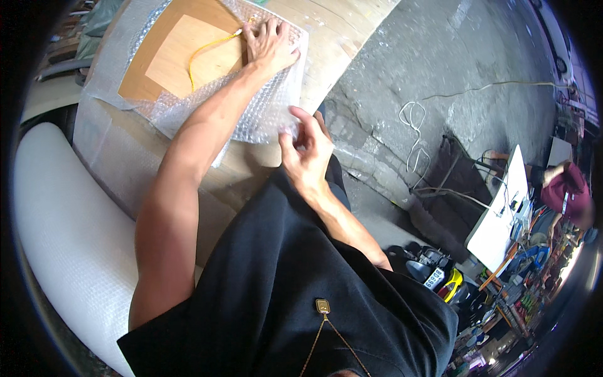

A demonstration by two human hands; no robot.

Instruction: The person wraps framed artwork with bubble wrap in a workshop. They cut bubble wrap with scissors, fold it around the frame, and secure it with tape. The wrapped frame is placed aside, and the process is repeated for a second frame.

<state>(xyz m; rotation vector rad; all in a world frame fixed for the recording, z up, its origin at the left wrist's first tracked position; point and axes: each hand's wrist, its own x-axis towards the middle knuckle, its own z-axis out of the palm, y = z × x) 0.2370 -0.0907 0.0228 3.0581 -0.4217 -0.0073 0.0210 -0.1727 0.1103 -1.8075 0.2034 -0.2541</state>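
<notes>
A wooden panel (173, 56) with a paler rectangle in its middle lies on the work table at the upper left. A yellow cord (204, 47) runs across it. Transparent bubble wrap (257, 116) covers its near and right sides. My left hand (270, 49) presses on the wrap at the panel's right side, fingers spread, close to the cord's end. Beside the wrap's near right corner is my right hand (309, 154), its fingers curled and the thumb apart from the index finger. Nothing shows between them; whether the thumb touches the wrap is hard to tell.
A big roll of bubble wrap (69, 239) stands at my left. The table edge (352, 56) borders a grey concrete floor (433, 56) with a loose pale cable (411, 125). Farther right are a white board (502, 217), cluttered tools and a person in a maroon top (568, 191).
</notes>
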